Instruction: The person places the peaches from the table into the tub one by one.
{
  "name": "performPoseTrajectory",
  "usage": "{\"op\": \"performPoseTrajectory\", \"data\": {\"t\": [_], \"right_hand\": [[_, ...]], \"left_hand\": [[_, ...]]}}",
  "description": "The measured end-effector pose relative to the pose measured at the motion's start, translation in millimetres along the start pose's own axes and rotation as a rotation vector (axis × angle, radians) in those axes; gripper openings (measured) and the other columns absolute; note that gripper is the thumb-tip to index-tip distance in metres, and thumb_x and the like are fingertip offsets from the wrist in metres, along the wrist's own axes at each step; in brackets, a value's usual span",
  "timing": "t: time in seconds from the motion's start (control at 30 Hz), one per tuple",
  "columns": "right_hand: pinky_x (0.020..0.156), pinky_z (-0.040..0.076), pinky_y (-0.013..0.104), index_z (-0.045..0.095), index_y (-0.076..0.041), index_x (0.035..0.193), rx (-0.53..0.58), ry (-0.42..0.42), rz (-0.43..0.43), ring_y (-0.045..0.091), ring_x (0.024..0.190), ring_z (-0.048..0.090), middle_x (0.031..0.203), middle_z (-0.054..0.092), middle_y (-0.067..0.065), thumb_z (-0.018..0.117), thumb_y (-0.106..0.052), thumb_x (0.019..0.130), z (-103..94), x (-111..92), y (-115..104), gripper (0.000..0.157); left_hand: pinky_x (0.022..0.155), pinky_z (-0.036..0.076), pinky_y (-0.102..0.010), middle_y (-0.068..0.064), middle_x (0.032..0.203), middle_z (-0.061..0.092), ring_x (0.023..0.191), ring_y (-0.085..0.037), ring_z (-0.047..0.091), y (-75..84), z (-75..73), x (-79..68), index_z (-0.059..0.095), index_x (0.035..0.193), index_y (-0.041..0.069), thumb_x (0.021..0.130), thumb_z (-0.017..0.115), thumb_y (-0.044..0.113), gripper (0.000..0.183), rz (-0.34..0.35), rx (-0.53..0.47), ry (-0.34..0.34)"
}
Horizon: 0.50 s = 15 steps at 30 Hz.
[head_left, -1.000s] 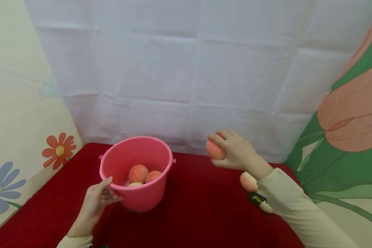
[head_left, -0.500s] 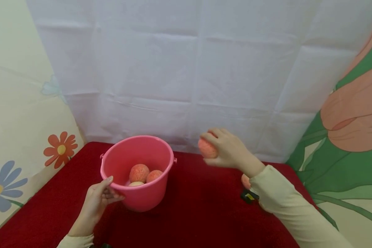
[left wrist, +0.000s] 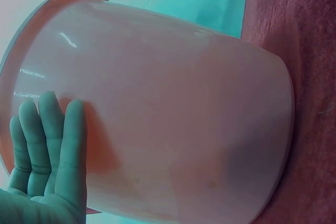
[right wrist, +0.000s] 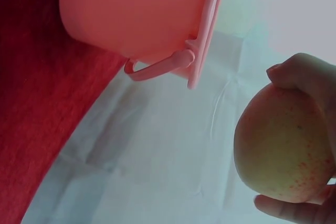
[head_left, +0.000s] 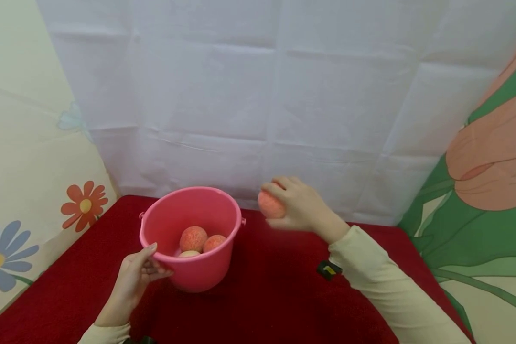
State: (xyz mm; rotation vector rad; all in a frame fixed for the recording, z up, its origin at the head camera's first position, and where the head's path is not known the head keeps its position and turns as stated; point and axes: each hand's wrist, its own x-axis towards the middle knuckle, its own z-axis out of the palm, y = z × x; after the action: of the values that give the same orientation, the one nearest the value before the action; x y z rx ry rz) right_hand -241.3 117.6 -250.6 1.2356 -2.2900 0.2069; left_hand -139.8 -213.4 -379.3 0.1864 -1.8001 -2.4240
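The right hand point(head_left: 298, 208) is curled round a peach point(head_left: 270, 205), held in the air just right of the bucket point(head_left: 193, 267) and a little above its rim. The left hand point(head_left: 135, 279) rests with straight fingers against the bucket's near wall, thumb by the rim, steadying it on the red cloth point(head_left: 275, 296). Three peaches point(head_left: 193, 238) lie inside. To my eye, the fruit should be carried over the middle of the opening and lowered before letting go, so it neither bruises nor tips the bucket.
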Motion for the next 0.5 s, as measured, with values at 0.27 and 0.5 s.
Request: {"op": "performPoseTrajectory", "data": {"t": [0.27, 0.5], "right_hand": [[0.070, 0.050, 0.037, 0.058, -0.011, 0.115, 0.035, -0.030, 0.032, 0.024, 0.094, 0.053, 0.107, 0.056, 0.009, 0.074, -0.037, 0.065, 4.6, 12, -6, 0.058], [0.075, 0.048, 0.038, 0.059, -0.011, 0.114, 0.076, -0.011, 0.026, 0.024, 0.094, 0.054, 0.107, 0.057, 0.008, 0.074, -0.038, 0.064, 8.6, 22, -11, 0.058]], "left_hand": [[0.060, 0.055, -0.036, -0.003, 0.051, 0.055, 0.052, -0.015, 0.062, 0.5, 0.2, -0.1, 0.061, 0.055, 0.011, 0.096, 0.044, 0.020, 0.045, -0.005, -0.008, 0.000], [0.059, 0.055, -0.035, -0.003, 0.052, 0.055, 0.053, -0.014, 0.062, 0.9, 1.0, 0.3, 0.062, 0.055, 0.011, 0.096, 0.045, 0.022, 0.045, -0.014, 0.018, 0.020]]}}
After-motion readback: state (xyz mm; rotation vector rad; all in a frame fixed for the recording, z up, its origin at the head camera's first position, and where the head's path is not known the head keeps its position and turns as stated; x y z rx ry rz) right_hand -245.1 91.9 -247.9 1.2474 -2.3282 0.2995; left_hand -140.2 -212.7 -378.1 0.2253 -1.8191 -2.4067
